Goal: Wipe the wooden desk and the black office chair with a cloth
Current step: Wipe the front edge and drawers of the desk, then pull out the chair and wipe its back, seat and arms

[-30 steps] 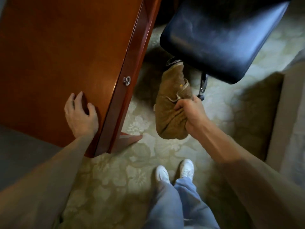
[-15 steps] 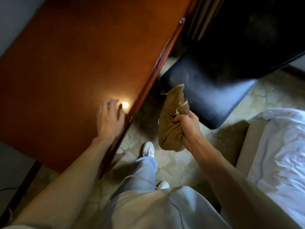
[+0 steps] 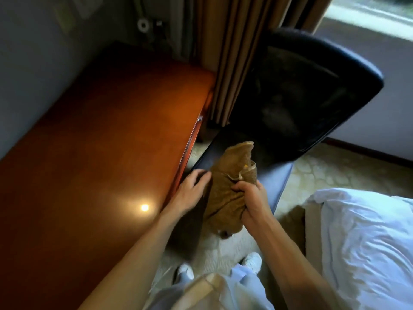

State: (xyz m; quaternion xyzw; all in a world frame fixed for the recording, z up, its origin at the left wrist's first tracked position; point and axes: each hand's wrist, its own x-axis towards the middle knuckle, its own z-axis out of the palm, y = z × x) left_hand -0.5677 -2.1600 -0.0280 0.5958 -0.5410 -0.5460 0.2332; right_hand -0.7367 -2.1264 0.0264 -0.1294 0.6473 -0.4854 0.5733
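Note:
A brown cloth (image 3: 225, 189) hangs bunched in front of the seat of the black office chair (image 3: 312, 99). My right hand (image 3: 252, 200) grips it at its right side. My left hand (image 3: 192, 191) is off the desk, and its straight fingers touch the cloth's left edge. The glossy wooden desk (image 3: 100, 153) stretches along the left, with a lamp's reflection on its top. The chair stands just right of the desk's edge, its backrest toward the window.
Brown curtains (image 3: 232, 59) hang behind the desk and chair. A bed with white bedding (image 3: 362, 238) stands close on the right. The floor has pale patterned carpet (image 3: 317, 173). My legs and white shoes (image 3: 252, 260) stand between desk and bed. A grey wall (image 3: 33, 63) runs along the desk's left.
My view has risen from the floor to the desk top and chair back. My left hand left the desk's surface and moved right to the cloth, which my right hand kept holding.

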